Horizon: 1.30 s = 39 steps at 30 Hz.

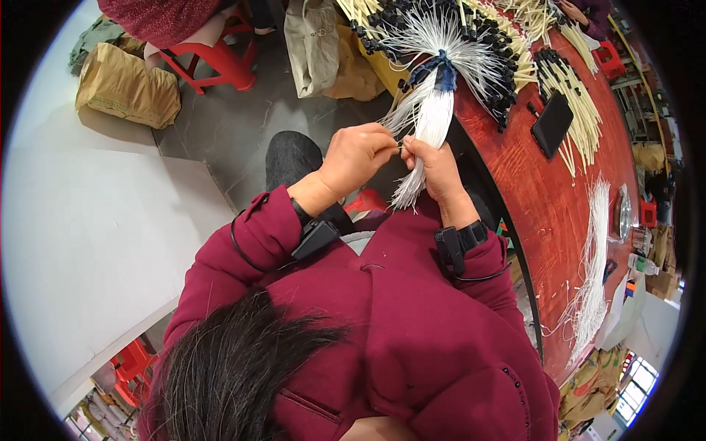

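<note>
Over on the far left, a crumpled brown paper sack [129,84] sits near a red plastic stool [234,67]. Further right, the person's left hand [358,158] has its fingers pinched together on a thin white strand [400,148], just beside the right thumb. The right hand [435,170] has its fingers curled around the lower part of a long bundle of white cords [435,117]; a dark blue cloth strip [443,71] wraps the bundle higher up, by the edge of a glossy red wooden counter [507,165]. On that counter I see a black rectangular phone [553,125] against cream-coloured sticks with black ends [581,110], and, farthest right, a loose white cord pile [590,287].
</note>
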Available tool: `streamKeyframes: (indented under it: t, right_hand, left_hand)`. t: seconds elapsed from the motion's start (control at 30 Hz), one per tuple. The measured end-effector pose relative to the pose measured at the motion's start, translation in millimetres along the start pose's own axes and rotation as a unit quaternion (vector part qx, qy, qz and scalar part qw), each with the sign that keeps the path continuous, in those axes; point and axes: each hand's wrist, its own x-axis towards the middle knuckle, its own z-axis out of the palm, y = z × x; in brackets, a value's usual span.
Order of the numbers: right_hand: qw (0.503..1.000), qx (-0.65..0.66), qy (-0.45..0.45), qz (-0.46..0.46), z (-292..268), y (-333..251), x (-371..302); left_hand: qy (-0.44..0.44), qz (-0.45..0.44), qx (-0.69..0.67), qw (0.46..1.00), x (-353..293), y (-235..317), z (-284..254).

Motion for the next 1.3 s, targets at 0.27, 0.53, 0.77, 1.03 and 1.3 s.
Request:
streamKeyframes:
  t: [0.27, 0.53, 0.77, 1.03, 1.3]
  right_hand:
    - [1.0, -0.018, -0.003, -0.002, -1, -1, -1]
    - [1.0, -0.015, -0.007, -0.006, -1, 0, 0]
    - [0.999, -0.036, 0.005, 0.004, -2, 0, -1]
    - [0.999, -0.048, 0.009, 0.003, -3, 0, -1]
    - [0.998, -0.063, 0.013, 0.01, -2, -4, -2]
  left_hand:
    - [-0.099, 0.028, 0.164, 0.981, 8, 5, 0]
    - [-0.028, -0.159, -0.122, 0.979, 0, 6, 13]
    - [-0.089, -0.281, -0.179, 0.939, 2, 10, 4]
    - [-0.052, -0.352, -0.432, 0.829, -2, 1, 6]
    - [-0.006, -0.412, -0.43, 0.803, -8, -3, 1]
